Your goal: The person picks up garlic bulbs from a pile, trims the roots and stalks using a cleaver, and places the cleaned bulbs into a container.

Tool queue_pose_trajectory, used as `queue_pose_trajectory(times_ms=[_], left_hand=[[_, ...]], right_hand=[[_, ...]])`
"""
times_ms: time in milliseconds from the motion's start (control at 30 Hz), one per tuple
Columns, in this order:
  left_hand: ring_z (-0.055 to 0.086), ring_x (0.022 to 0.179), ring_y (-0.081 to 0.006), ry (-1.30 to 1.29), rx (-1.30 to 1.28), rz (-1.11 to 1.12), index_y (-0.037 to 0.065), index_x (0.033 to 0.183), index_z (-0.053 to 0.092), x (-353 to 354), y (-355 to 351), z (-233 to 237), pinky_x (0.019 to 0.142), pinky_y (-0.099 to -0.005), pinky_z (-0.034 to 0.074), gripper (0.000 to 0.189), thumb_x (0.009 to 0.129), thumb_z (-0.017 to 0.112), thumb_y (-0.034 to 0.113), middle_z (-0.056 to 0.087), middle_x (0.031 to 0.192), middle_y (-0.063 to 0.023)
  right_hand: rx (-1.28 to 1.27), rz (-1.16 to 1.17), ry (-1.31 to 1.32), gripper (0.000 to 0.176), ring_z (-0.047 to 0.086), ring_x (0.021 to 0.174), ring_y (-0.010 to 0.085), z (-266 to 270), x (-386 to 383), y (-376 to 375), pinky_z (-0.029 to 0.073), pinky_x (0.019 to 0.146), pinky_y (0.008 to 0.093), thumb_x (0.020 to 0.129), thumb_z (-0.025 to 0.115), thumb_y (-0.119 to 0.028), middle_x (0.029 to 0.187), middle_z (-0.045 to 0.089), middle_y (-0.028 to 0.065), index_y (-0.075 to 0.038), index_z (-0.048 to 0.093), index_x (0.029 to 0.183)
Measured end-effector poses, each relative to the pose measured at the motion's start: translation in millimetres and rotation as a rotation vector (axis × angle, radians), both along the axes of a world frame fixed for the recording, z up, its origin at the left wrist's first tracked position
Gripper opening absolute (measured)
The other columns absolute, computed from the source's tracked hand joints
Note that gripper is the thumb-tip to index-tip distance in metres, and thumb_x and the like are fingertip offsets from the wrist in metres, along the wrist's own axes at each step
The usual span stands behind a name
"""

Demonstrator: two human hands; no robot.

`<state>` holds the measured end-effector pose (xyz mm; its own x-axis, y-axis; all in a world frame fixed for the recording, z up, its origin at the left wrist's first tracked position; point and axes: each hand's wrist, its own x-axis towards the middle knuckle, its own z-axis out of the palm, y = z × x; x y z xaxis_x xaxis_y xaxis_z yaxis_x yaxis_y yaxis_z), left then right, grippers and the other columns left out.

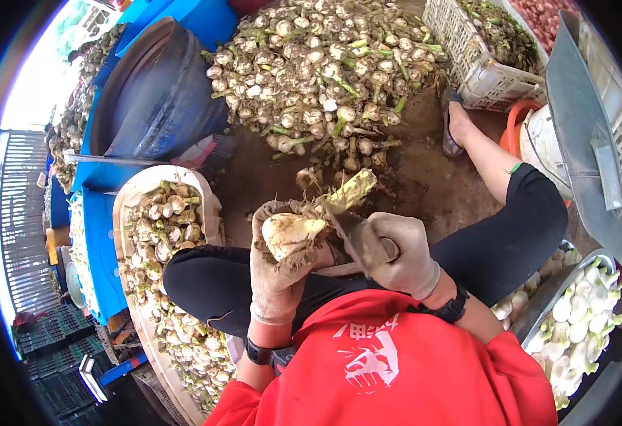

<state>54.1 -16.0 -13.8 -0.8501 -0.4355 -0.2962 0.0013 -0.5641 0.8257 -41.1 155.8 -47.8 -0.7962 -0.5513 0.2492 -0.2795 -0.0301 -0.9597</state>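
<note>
My left hand (277, 266), in a soiled pale glove, is wrapped round a whitish bulb (288, 236) with dirt and roots on it. A thick green-yellow stalk (354, 188) extends up and to the right beside the bulb. My right hand (404, 254), also gloved, grips the handle of a wide-bladed knife (357, 238). The blade points up and left, its tip beside the stalk. Both hands are above my lap, close together.
A large heap of unpeeled bulbs (318, 78) covers the floor ahead. A long pale tub (213, 213) of bulbs stands at left. Trimmed white bulbs (580, 312) fill a metal container at right. White crates (499, 82) and a white bucket (543, 145) stand upper right.
</note>
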Motion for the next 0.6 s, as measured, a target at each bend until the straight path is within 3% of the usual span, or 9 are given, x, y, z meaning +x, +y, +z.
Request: queue_pose_trajectory(times_ms=[67, 133, 200, 267, 333, 400, 433, 533, 600], left_hand=[[0.061, 0.107, -0.0211, -0.034, -0.020, 0.018, 0.006, 0.125, 0.046, 2, 0, 0, 0.093, -0.0335, 0.052, 0.065, 0.070, 0.077, -0.007, 0.058, 0.117, -0.0072], [0.061, 0.105, -0.0196, 0.032, -0.026, 0.054, 0.007, 0.127, 0.045, 3, -2, -1, 0.091, -0.0317, 0.052, 0.063, 0.073, 0.076, -0.006, 0.058, 0.118, -0.0070], [0.060, 0.105, -0.0176, -0.055, -0.189, 0.100, 0.005, 0.127, 0.046, 12, -13, 2, 0.090, -0.0308, 0.051, 0.062, 0.074, 0.080, 0.003, 0.058, 0.116, -0.0073], [0.059, 0.104, -0.0152, -0.074, -0.352, 0.184, 0.003, 0.125, 0.049, 20, -27, 4, 0.086, -0.0288, 0.051, 0.059, 0.077, 0.082, 0.013, 0.058, 0.114, -0.0074], [0.060, 0.096, -0.0151, -0.167, -0.684, 0.189, 0.004, 0.122, 0.053, 43, -69, 26, 0.083, -0.0281, 0.051, 0.055, 0.076, 0.082, 0.012, 0.060, 0.113, -0.0080], [0.059, 0.097, -0.0166, -0.321, -1.239, 0.406, 0.003, 0.120, 0.055, 64, -112, 51, 0.088, -0.0312, 0.051, 0.057, 0.072, 0.085, 0.009, 0.060, 0.113, -0.0074], [0.059, 0.102, -0.0183, -0.583, -1.592, 0.627, 0.001, 0.121, 0.055, 96, -145, 48, 0.091, -0.0325, 0.050, 0.066, 0.067, 0.090, 0.014, 0.060, 0.115, -0.0080], [0.059, 0.101, -0.0194, -1.263, -2.251, 0.574, -0.001, 0.124, 0.056, 111, -161, 77, 0.087, -0.0287, 0.049, 0.066, 0.070, 0.089, 0.017, 0.061, 0.118, -0.0116], [0.059, 0.102, -0.0174, -0.909, -1.849, 0.606, 0.000, 0.124, 0.059, 95, -156, 56, 0.087, -0.0284, 0.048, 0.056, 0.077, 0.084, 0.017, 0.063, 0.117, -0.0108]], right_hand=[[0.053, 0.111, 0.054, 0.023, 0.051, 0.055, 0.0336, 13, -9, -1, 0.044, 0.053, 0.0359, 0.068, 0.076, -0.010, 0.067, 0.052, 0.0158, 0.000, 0.057, 0.077], [0.259, 0.046, 0.096, 0.026, 0.056, 0.059, 0.0370, -19, -24, 6, 0.048, 0.056, 0.0392, 0.071, 0.078, -0.021, 0.066, 0.056, 0.0172, -0.002, 0.060, 0.074], [0.725, 0.089, -0.272, 0.030, 0.054, 0.056, 0.0338, -98, -28, 31, 0.048, 0.058, 0.0385, 0.074, 0.076, -0.027, 0.062, 0.056, 0.0169, -0.002, 0.060, 0.069], [0.662, 0.265, -0.317, 0.028, 0.044, 0.052, 0.0089, -66, -21, 31, 0.040, 0.051, 0.0278, 0.079, 0.073, -0.016, 0.054, 0.049, 0.0072, -0.003, 0.056, 0.062], [0.465, 0.066, -0.458, 0.028, 0.045, 0.054, 0.0052, -63, -16, 30, 0.040, 0.052, 0.0257, 0.082, 0.073, -0.016, 0.055, 0.052, -0.0024, -0.004, 0.057, 0.063], [0.422, -0.226, -0.617, 0.025, 0.046, 0.052, 0.0090, -67, -24, 36, 0.042, 0.053, 0.0287, 0.078, 0.073, -0.017, 0.056, 0.056, 0.0020, -0.004, 0.057, 0.063], [0.428, -0.299, -0.755, 0.029, 0.046, 0.051, 0.0055, -56, -34, 40, 0.039, 0.050, 0.0249, 0.079, 0.073, -0.014, 0.058, 0.057, -0.0020, -0.006, 0.054, 0.059], [0.166, -0.355, -0.979, 0.027, 0.048, 0.049, 0.0047, -52, -45, 39, 0.035, 0.046, 0.0224, 0.084, 0.074, -0.014, 0.060, 0.057, -0.0006, -0.008, 0.056, 0.065], [0.117, -0.350, -1.010, 0.025, 0.048, 0.049, 0.0051, -57, -48, 24, 0.035, 0.046, 0.0224, 0.085, 0.074, -0.015, 0.061, 0.058, -0.0005, -0.007, 0.058, 0.068]])
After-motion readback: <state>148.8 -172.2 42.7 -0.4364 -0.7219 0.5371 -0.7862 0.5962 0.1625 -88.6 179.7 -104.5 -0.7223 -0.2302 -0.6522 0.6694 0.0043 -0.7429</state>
